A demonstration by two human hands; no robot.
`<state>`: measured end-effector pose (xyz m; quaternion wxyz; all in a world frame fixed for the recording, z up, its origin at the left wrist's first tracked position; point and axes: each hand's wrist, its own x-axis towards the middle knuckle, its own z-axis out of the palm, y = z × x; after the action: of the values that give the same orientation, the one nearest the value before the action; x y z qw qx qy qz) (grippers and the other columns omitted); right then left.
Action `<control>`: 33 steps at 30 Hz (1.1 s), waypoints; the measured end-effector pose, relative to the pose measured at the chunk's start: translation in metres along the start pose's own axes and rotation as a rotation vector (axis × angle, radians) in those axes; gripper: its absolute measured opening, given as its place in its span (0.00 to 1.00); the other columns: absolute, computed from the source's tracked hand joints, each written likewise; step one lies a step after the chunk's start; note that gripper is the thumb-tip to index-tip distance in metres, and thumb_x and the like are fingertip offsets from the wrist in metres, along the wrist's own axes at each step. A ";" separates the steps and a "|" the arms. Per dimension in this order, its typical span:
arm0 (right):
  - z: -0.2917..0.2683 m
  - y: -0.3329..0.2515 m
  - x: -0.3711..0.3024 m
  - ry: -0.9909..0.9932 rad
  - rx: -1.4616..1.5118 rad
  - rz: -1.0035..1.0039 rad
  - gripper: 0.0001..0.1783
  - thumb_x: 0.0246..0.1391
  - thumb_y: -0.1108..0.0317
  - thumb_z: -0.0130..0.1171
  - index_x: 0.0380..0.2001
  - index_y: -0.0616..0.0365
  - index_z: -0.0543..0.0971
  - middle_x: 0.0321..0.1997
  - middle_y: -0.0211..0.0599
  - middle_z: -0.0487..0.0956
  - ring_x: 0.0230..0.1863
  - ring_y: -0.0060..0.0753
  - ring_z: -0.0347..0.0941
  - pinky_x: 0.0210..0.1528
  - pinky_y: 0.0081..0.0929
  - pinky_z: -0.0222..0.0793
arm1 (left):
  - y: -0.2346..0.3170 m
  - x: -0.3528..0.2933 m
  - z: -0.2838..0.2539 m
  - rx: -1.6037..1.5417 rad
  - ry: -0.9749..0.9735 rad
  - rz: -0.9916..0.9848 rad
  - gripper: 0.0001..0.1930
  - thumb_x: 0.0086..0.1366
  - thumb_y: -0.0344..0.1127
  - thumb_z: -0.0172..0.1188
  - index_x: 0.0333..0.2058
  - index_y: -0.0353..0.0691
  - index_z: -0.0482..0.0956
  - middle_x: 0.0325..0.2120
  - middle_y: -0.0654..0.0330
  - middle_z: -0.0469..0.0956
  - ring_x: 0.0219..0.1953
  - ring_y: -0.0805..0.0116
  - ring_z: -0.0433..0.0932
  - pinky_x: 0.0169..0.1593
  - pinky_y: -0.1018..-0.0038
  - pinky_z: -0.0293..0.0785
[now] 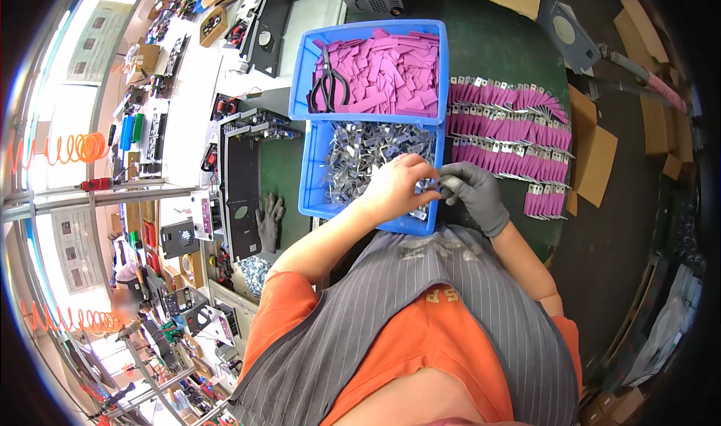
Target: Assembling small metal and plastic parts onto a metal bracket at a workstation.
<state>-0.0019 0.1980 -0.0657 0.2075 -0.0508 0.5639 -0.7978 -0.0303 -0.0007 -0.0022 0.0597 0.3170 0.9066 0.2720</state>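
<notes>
Here, small silvery metal pieces lie in a blue rectangular plastic bin. Near its four o'clock edge, the bare left hand and grey-gloved right hand curl close together, what they grip unclear; at twelve, another blue bin holds flat purple strips.

Assy. workshop / factory floor, by the look of it. Right below the grip of the L hand and R hand: blue bin w/ loads of small metal pcs.; just beyond it, a 2nd bin of pink strips. R of the grip, rows of pink-and-metal pcs. on a green bench (batch qty., clearly not a home). Far L of it: coiled orange hoses, metal rails, another person among equip. Far R: cardboard boxes.
</notes>
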 end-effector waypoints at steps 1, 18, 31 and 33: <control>-0.005 0.005 0.000 0.028 0.034 0.030 0.12 0.58 0.69 0.54 0.45 0.62 0.74 0.33 0.28 0.77 0.29 0.14 0.71 0.31 0.13 0.70 | 0.003 0.005 -0.009 -0.114 0.029 -0.081 0.13 0.50 0.43 0.66 0.32 0.43 0.79 0.32 0.59 0.77 0.36 0.56 0.76 0.40 0.64 0.73; -0.006 0.035 -0.034 0.024 0.033 0.072 0.11 0.54 0.79 0.49 0.40 0.64 0.76 0.35 0.34 0.77 0.32 0.19 0.73 0.37 0.18 0.72 | -0.147 0.108 -0.049 0.336 0.176 -0.611 0.14 0.57 0.47 0.55 0.34 0.47 0.84 0.29 0.53 0.81 0.34 0.54 0.80 0.42 0.63 0.75; -0.007 -0.071 -0.050 0.024 0.092 -0.128 0.11 0.53 0.82 0.51 0.40 0.64 0.75 0.35 0.33 0.78 0.35 0.19 0.75 0.36 0.15 0.72 | -0.027 0.007 -0.017 -0.349 0.209 -0.162 0.05 0.48 0.31 0.69 0.23 0.39 0.82 0.27 0.64 0.82 0.27 0.75 0.77 0.30 0.79 0.70; -0.008 -0.076 -0.052 -0.021 -0.048 -0.267 0.09 0.53 0.75 0.56 0.39 0.64 0.74 0.37 0.40 0.78 0.32 0.22 0.75 0.34 0.17 0.73 | -0.017 0.003 -0.012 -0.405 0.165 -0.245 0.05 0.48 0.31 0.69 0.23 0.39 0.82 0.27 0.63 0.82 0.27 0.74 0.77 0.30 0.79 0.70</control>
<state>0.0221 0.2470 0.0096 0.1040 -0.1387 0.5686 -0.8041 -0.0450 -0.0152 -0.0008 0.0801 0.1630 0.8671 0.4639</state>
